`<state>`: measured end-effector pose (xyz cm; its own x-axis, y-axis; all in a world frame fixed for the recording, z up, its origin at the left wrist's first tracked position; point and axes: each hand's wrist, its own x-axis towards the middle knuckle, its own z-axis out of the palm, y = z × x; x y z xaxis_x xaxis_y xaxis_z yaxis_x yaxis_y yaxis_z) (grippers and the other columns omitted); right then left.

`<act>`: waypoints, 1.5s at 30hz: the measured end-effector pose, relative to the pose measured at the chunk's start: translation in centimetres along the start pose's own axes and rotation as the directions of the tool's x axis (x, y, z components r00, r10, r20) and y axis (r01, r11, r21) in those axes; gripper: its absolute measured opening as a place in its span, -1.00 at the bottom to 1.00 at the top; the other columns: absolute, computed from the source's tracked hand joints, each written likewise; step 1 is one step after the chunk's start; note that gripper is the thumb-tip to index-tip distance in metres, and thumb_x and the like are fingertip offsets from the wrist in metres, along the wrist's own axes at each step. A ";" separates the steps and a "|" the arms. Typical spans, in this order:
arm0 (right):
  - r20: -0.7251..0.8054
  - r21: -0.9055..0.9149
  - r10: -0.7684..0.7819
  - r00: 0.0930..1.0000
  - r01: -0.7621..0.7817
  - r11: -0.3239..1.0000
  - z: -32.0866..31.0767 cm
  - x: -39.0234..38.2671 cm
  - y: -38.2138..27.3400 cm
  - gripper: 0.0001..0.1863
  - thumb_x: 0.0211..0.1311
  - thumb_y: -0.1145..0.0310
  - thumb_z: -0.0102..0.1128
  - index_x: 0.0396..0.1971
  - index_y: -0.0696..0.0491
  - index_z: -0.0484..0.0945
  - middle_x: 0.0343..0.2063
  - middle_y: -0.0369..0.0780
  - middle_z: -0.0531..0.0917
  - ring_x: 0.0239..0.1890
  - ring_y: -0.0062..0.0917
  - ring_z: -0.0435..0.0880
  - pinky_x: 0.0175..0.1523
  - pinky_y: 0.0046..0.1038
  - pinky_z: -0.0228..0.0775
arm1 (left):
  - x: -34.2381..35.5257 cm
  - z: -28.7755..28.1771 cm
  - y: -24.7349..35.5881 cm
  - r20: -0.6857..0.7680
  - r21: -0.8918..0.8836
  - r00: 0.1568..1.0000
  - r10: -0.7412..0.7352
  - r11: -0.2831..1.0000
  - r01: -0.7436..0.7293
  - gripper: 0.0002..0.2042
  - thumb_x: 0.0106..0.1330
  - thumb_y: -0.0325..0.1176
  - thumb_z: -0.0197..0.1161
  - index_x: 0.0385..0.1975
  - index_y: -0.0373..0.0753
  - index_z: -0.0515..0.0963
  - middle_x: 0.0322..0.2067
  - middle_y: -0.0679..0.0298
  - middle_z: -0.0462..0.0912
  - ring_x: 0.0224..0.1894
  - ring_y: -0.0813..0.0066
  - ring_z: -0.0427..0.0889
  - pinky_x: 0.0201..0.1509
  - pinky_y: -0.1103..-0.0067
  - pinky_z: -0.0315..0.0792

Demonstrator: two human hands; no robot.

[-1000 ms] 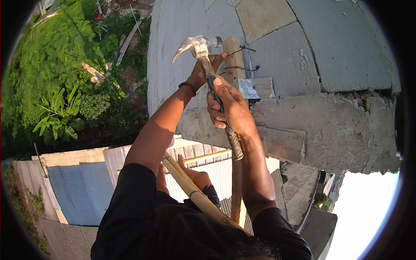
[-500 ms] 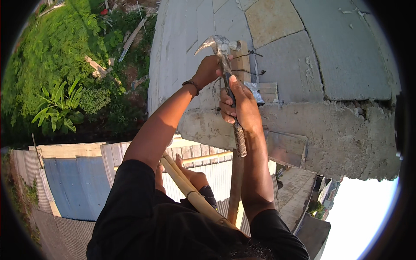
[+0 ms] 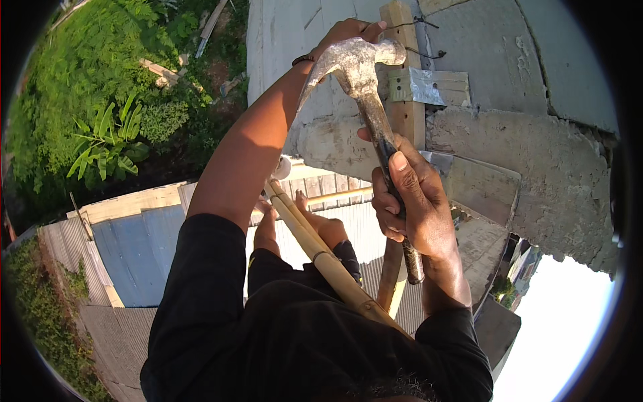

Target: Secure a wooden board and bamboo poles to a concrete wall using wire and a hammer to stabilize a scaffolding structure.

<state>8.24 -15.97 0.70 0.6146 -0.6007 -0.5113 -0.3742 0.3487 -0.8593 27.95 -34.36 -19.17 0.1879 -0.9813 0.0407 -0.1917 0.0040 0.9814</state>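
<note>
My right hand (image 3: 415, 201) grips the dark handle of a claw hammer (image 3: 355, 67), its worn pale metal head raised in front of my left forearm. Behind the head, my left hand (image 3: 348, 33) is at a wooden post (image 3: 402, 23), fingers curled; what they hold is hidden. Two dark wires (image 3: 429, 53) stick out from the post, and lower down a shiny metal bracket (image 3: 425, 87) spans it beside a short wood piece (image 3: 455, 87).
A concrete wall (image 3: 522, 174) with cracked panels rises around the post. Bamboo poles (image 3: 311, 261) run below me near my bare feet (image 3: 301, 201). Corrugated roofing (image 3: 134, 254) lies below, with dense greenery (image 3: 100, 80) at the left and bright sky at lower right.
My right hand and hammer have moved down and rightward, the head appearing larger. My left hand has risen along the post. The wall sits higher in view.
</note>
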 end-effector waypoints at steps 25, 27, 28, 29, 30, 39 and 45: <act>-0.090 0.189 -0.066 0.994 0.082 0.978 -2.3 -10.4 2.0 -0.38 0.50 0.00 -0.07 0.32 0.16 0.23 -0.73 -0.44 0.24 -0.80 -0.81 0.15 -0.70 -0.71 -0.02 | -1.7 0.1 3.3 0.004 0.090 0.990 -0.144 0.986 0.143 -0.41 0.45 0.22 -0.12 -0.38 -0.15 0.71 -0.21 0.02 0.66 -0.01 0.08 0.57 0.15 0.28 0.37; -0.063 0.237 -0.153 0.986 0.164 0.957 -3.2 -10.5 1.9 -0.40 0.52 0.02 -0.10 0.33 0.14 0.22 -0.72 -0.43 0.23 -0.80 -0.81 0.15 -0.71 -0.71 -0.02 | -1.6 0.1 2.9 0.001 0.084 0.997 -0.076 0.994 0.076 -0.40 0.45 0.24 -0.14 -0.37 -0.13 0.71 -0.22 0.07 0.68 -0.05 0.08 0.61 0.13 0.25 0.41; -0.107 0.226 -0.077 0.991 0.099 0.969 -3.4 -10.4 1.9 -0.41 0.52 0.03 -0.11 0.34 0.14 0.21 -0.72 -0.44 0.23 -0.80 -0.81 0.15 -0.71 -0.71 -0.02 | -1.4 0.1 2.8 0.035 0.074 0.998 -0.056 0.996 0.054 -0.39 0.44 0.26 -0.15 -0.37 -0.10 0.72 -0.23 0.13 0.71 -0.09 0.08 0.65 0.11 0.21 0.44; -0.096 0.249 -0.105 0.990 0.126 0.960 -3.6 -10.3 1.9 -0.42 0.53 0.04 -0.12 0.34 0.14 0.21 -0.72 -0.44 0.22 -0.80 -0.81 0.15 -0.71 -0.71 -0.02 | -1.4 0.2 2.6 0.013 0.062 1.000 -0.009 0.998 0.009 -0.39 0.44 0.26 -0.15 -0.37 -0.10 0.72 -0.23 0.13 0.71 -0.09 0.08 0.65 0.11 0.21 0.44; -0.108 0.258 -0.068 0.992 0.094 0.962 -3.7 -10.4 2.0 -0.42 0.53 0.05 -0.12 0.34 0.13 0.21 -0.72 -0.44 0.22 -0.79 -0.81 0.16 -0.71 -0.71 -0.01 | -1.3 0.2 2.4 0.025 0.060 0.999 -0.023 0.998 0.021 -0.39 0.44 0.26 -0.14 -0.37 -0.11 0.72 -0.22 0.11 0.70 -0.09 0.07 0.64 0.13 0.21 0.44; -0.079 0.220 -0.145 0.986 0.159 0.962 -3.1 -10.3 2.3 -0.39 0.51 0.04 -0.07 0.32 0.18 0.21 -0.73 -0.44 0.22 -0.80 -0.81 0.14 -0.71 -0.70 -0.04 | -1.1 0.4 2.8 0.008 0.058 0.993 -0.121 0.991 0.120 -0.40 0.46 0.23 -0.14 -0.38 -0.11 0.72 -0.19 0.03 0.69 -0.05 0.06 0.62 0.15 0.25 0.42; -0.110 0.174 -0.106 0.988 0.124 0.977 -3.3 -9.8 2.7 -0.39 0.49 0.07 -0.02 0.33 0.18 0.19 -0.73 -0.44 0.21 -0.80 -0.81 0.11 -0.72 -0.70 -0.07 | -1.8 -0.3 3.2 0.038 0.044 0.995 -0.093 0.995 0.092 -0.42 0.46 0.19 -0.13 -0.33 -0.14 0.73 -0.29 0.03 0.67 -0.10 0.13 0.62 0.10 0.29 0.42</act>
<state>-1.05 -11.52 3.44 0.5708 -0.7097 -0.4130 -0.1685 0.3910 -0.9048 27.29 -32.53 -16.09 0.1681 -0.9841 -0.0583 -0.2161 -0.0945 0.9718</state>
